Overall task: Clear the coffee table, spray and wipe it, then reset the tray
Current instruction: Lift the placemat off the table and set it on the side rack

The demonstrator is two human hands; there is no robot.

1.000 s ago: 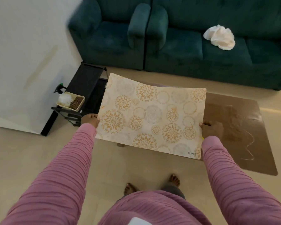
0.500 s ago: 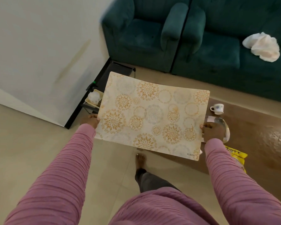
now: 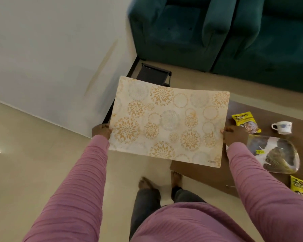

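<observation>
The patterned mat (image 3: pixel 168 123) hangs in the air, pinched at its side edges by the left hand (image 3: pixel 101 131) and right hand (image 3: pixel 234 135), thumbs on top. It hides most of the black rack (image 3: pixel 152 74) beyond the left fingers (image 3: pixel 103 126). Its corner print is too blurred to read. Right of the right fingers (image 3: pixel 226 131), on the brown surface (image 3: pixel 243 109), lie the tray (image 3: pixel 276 154), a cup (image 3: pixel 282 127) and a "ZOFF" packet (image 3: pixel 246 122). A second packet (image 3: pixel 302 189) is cut off at the frame edge. Half a second ago the tray was mostly hidden behind the right hand, and the rack's basket showed.

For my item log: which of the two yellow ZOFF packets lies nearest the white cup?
The ZOFF packet beyond the tray, just left of the cup; the other packet lies on the tray's near side, cut by the frame edge.
</observation>
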